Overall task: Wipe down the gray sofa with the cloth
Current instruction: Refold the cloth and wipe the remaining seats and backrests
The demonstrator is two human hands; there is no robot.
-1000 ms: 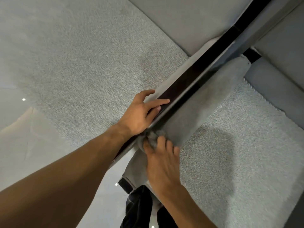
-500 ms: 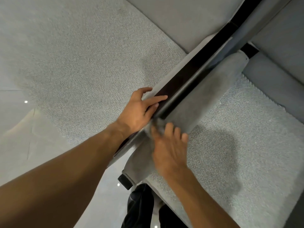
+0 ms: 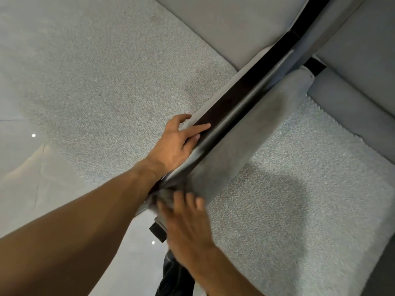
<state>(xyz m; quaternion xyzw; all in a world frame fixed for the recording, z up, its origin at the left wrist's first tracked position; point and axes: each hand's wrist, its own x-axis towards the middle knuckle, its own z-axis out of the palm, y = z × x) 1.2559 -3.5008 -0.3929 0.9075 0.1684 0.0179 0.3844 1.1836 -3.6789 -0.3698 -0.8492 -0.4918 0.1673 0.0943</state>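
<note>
The gray sofa's arm (image 3: pixel 245 144) runs diagonally from the near centre to the far right, with a dark glossy strip (image 3: pixel 235 99) along its top. My left hand (image 3: pixel 177 144) rests on that top edge, its fingers straight along the strip. My right hand (image 3: pixel 188 223), blurred by motion, grips a bunched gray cloth (image 3: pixel 163 195) against the near end of the arm. Most of the cloth is hidden under my fingers.
A speckled light gray rug (image 3: pixel 106 82) lies on both sides of the arm. Smooth gray sofa cushions (image 3: pixel 224 22) fill the far top and right. A small black sofa foot (image 3: pixel 158 230) stands on the pale glossy floor (image 3: pixel 32 167) near my dark trouser leg.
My right hand slid the cloth a little up the arm, then back toward its near end. My left hand stays on the top edge.
</note>
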